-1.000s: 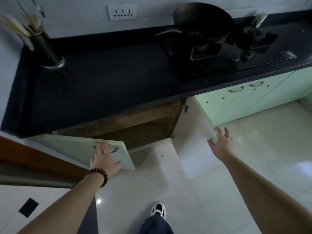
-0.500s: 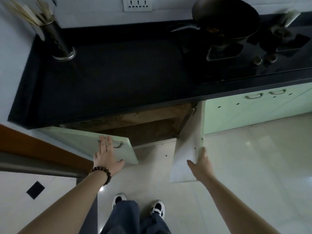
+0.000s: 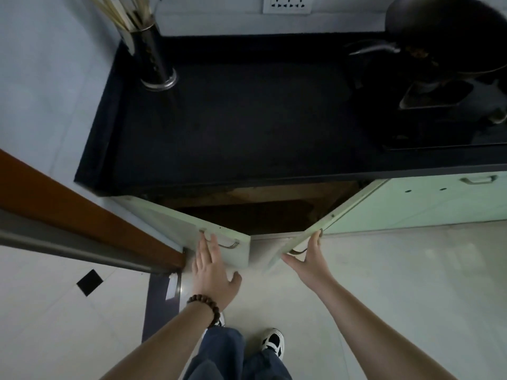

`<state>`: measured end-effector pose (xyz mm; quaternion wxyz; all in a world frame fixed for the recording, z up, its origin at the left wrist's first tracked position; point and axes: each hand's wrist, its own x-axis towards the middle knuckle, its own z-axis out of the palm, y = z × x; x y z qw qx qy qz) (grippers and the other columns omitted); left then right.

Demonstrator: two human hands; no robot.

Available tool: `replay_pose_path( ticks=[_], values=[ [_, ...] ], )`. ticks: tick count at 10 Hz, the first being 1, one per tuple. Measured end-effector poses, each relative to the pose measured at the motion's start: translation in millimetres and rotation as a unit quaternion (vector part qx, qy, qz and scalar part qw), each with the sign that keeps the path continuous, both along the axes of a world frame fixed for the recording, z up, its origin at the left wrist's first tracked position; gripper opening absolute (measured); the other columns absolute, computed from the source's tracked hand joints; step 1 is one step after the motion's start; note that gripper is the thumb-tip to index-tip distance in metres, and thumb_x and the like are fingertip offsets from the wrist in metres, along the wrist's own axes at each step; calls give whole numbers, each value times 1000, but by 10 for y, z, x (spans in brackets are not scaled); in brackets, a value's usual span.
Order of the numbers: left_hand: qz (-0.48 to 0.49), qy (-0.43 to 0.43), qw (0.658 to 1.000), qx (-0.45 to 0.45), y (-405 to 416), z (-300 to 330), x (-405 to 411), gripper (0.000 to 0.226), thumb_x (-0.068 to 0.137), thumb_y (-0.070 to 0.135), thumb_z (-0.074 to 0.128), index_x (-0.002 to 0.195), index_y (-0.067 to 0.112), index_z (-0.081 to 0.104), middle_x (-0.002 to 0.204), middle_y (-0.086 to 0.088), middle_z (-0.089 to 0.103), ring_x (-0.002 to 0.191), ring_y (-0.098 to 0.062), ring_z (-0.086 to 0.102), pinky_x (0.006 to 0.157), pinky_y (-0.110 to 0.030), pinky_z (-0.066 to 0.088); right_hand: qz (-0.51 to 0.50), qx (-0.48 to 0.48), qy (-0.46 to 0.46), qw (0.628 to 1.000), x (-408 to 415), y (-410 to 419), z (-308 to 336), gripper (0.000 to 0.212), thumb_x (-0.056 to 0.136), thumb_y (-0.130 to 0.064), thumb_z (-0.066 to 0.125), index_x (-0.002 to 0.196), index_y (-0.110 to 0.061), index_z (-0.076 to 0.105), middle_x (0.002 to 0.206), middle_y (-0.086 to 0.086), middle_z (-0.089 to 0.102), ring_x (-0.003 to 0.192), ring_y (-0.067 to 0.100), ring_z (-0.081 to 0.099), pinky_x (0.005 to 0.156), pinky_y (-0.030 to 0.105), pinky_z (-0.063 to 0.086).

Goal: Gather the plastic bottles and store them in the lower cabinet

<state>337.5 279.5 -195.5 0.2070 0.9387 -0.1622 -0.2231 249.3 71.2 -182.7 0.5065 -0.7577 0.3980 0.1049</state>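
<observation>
Swung nearly shut since before: pale green left cabinet door under flat-fingered left hand, right cabinet door pushed by open-fingered right hand; storing apparently finished, no bottles visible.

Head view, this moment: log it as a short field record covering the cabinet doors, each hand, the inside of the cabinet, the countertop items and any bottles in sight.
left door: pale green cabinet door, partly open
right door: pale green cabinet door, partly open
left hand: flat on the left door's front, fingers straight by its metal handle
right hand: fingers straight, touching the right door's edge
cabinet interior: dark, contents cannot be told
countertop: black counter with metal utensil holder and dark wok
plastic bottles: none in sight
</observation>
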Motion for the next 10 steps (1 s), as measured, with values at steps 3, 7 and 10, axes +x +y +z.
replay_pose_path(
  ticks=[3,7,10],
  values=[
    [76,105,991,-21,-514,-211,202,120,81,48,62,139,12,-37,145,-4,-44,142,-22,-24,115,-40,-8,47,-112,20,992,447,91,-227,128,74,-55,72,145,-18,-28,153,-2,-33,137,11,-31,116,40,-7],
    [18,99,995,-14,-780,-249,990,110,85,40,62,141,34,-33,154,4,-31,144,-28,-20,115,-53,0,37,-111,-10,993,1150,-71,-283,116,84,-39,68,144,-13,-28,155,3,-31,142,16,-27,117,43,-5],
    [-7,88,996,-18,-751,-222,1023,100,87,32,60,147,37,-19,158,2,-22,145,-28,-15,114,-56,4,48,-75,-10,996,1258,-220,-169,102,90,-35,61,148,-16,-21,156,-1,-27,144,15,-22,119,47,2]
  ],
)
